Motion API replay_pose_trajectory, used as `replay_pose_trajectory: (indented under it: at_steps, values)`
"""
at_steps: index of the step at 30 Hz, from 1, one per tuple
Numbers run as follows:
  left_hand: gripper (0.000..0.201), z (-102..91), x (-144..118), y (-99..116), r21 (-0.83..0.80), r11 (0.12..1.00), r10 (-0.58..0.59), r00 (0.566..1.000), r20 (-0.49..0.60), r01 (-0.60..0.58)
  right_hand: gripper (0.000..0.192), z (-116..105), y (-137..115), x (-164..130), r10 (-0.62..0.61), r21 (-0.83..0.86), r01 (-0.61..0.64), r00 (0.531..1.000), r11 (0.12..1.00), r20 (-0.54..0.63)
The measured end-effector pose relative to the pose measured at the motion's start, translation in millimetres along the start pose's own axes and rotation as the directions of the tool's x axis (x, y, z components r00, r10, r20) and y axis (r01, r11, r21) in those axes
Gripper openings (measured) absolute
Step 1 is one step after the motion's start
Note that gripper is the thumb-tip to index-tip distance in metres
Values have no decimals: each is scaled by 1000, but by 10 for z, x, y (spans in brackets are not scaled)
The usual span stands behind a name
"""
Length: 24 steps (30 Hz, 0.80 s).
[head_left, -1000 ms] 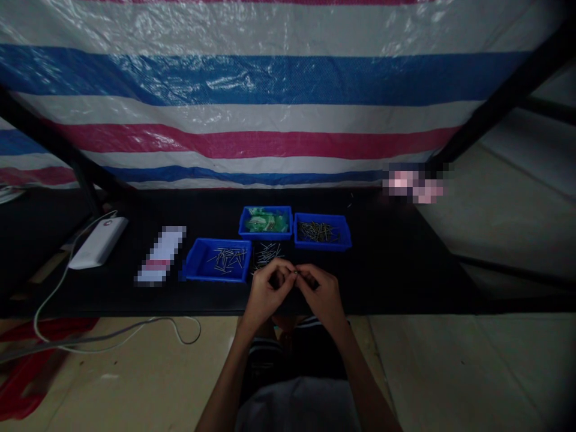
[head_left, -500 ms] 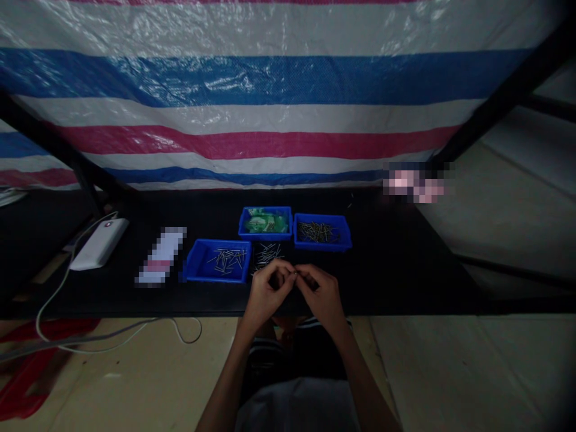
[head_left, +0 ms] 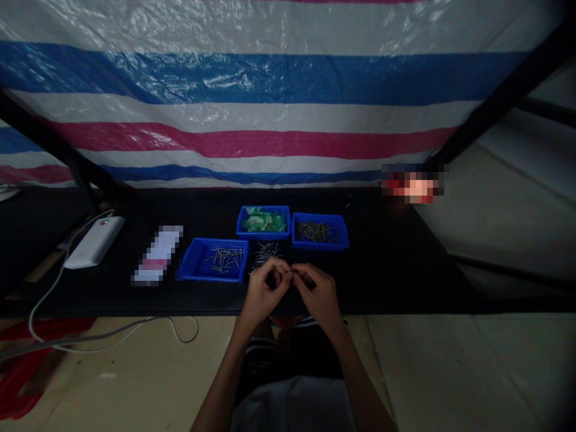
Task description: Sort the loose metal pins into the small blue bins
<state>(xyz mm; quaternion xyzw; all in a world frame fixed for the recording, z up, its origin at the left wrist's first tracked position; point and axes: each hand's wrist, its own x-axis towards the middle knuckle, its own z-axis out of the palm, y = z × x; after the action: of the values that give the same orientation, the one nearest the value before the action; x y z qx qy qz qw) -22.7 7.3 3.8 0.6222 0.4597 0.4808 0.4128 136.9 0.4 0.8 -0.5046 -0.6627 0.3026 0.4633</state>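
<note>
My left hand and my right hand meet fingertip to fingertip over the front of the black table. Between the fingertips they pinch a small metal pin; it is too small and dark to see in detail. Just behind the hands lies a loose pile of pins on the table. A blue tray of pins sits to the left of the pile, another blue tray of pins at the back right, and a blue tray with green parts at the back middle.
A white power bank with a white cable lies at the table's left. A blurred flat item sits beside the left tray. A striped tarpaulin hangs behind. Black frame bars slant at both sides. Beige floor lies below.
Both hands stay together on the pin with only slight finger movement. The view has shifted a little, so everything sits slightly further left.
</note>
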Motion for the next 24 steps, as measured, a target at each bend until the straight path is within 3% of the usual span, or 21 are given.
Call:
replay_pose_trajectory:
  at_steps: [24]
  values:
    - [6,-2,5,4,-10,1000,11,1000,0,-11,18,9,47,11,31,22,-32,999,999,43]
